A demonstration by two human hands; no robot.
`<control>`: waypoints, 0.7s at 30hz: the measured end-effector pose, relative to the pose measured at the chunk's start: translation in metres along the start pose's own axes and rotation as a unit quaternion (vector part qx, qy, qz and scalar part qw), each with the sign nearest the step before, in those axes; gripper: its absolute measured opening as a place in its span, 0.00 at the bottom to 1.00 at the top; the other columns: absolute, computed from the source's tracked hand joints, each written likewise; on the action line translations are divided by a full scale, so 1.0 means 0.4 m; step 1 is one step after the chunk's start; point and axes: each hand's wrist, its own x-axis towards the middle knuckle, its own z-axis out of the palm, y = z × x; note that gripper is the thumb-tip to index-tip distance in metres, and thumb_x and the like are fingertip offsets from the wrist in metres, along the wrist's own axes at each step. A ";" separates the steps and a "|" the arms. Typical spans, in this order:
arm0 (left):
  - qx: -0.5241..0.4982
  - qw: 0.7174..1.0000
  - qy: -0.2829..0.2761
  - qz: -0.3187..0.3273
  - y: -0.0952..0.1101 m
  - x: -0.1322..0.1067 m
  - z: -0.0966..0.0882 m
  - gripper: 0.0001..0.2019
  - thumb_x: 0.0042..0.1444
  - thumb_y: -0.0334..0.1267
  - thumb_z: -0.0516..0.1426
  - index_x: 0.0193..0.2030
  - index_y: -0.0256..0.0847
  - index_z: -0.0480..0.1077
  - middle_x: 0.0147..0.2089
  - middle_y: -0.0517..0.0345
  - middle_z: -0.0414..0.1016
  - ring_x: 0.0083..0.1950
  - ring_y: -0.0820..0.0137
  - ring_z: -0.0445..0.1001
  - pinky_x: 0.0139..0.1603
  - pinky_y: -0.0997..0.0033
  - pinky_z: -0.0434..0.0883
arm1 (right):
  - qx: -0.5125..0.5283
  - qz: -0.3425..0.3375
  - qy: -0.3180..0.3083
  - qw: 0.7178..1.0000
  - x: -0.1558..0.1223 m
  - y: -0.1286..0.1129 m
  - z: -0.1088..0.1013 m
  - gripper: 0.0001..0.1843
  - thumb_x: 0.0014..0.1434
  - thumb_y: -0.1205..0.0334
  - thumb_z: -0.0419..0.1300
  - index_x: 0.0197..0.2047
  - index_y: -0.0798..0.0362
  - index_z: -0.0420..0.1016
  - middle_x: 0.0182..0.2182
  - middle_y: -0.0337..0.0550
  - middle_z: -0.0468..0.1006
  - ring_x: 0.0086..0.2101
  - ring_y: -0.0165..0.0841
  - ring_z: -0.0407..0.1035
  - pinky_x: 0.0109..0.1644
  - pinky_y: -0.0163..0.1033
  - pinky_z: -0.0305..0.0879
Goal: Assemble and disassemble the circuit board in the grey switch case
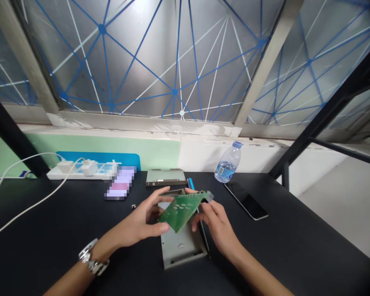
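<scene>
A green circuit board is held tilted above an open grey metal case on the black desk. My left hand grips the board's left corner, with the thumb at its lower edge. At the board's upper right, my right hand has its fingers closed around the corner near a clear connector. The case lies beneath the board, its near end towards me, and the board hides part of its inside. A blue-ended tool shows just beyond my right hand, partly hidden.
Behind the case lies a flat metal cover. Several small screws sit left of my left hand. A power strip with cables, a blurred phone, a water bottle and a dark phone stand or lie around.
</scene>
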 end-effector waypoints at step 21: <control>0.402 0.900 0.148 0.085 -0.014 0.011 -0.041 0.47 0.51 0.33 0.62 0.74 0.52 0.43 0.72 0.47 0.53 0.71 0.48 0.54 0.69 0.41 0.55 | 0.023 0.011 -0.155 0.988 -0.034 -0.005 0.014 0.41 0.56 0.55 0.67 0.68 0.44 0.54 0.46 0.48 0.71 0.41 0.36 0.69 0.41 0.40 0.68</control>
